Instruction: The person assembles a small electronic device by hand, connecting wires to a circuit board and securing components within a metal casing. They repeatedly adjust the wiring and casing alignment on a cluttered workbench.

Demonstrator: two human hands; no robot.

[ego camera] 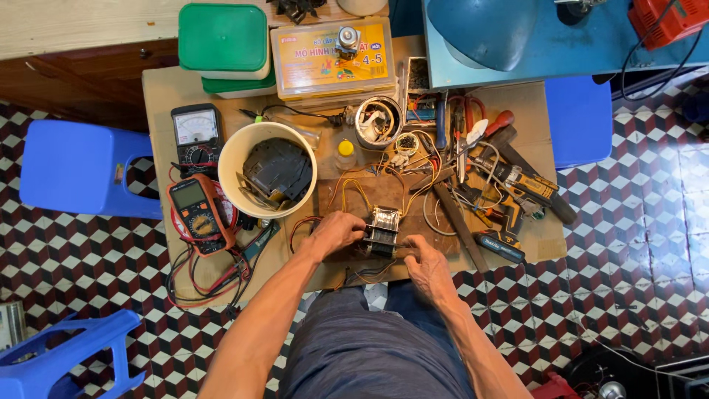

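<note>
A small metal block wound with wire (382, 230) sat on a brown board at the front of the low counter (159, 92), right in front of the person's knees. Thin orange and yellow wires ran out of it toward the back.

The left hand (336, 233) was on the left side of the block, with its fingers curled around it. The right hand (425, 260) rested just beside the block on the right. Its fingers were bent and touched the block's lower edge, but it was hard to tell if they pinched anything.

Behind the left hand stood a round white tub (267, 170) with a dark part inside. To its left lay an orange meter (198, 213) and a black meter with a dial (196, 133), with red and black leads in a tangle. To the right lay a heap of tools, with a file (458, 218) and a yellow power drill (521, 181). Green-lidded boxes (224, 44) stood at the back. Blue stools (81, 166) stood on the checked floor.
</note>
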